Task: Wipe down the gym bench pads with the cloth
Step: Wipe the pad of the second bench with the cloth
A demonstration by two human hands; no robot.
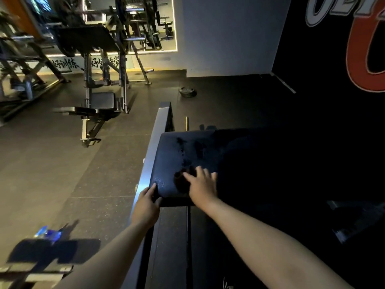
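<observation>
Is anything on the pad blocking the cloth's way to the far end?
Nothing visible does. The right hand presses the cloth on the pad, only wet smears ahead; the left hand grips its near corner. The right side is too dark to judge.

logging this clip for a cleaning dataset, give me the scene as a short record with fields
place: dim gym
bench pad: dark, wet patches on top
cloth: dark, bunched on the pad under the right hand
right hand: flat, presses cloth
left hand: grips pad's near corner
floor: weight plate beyond, blue bottle at left
</observation>
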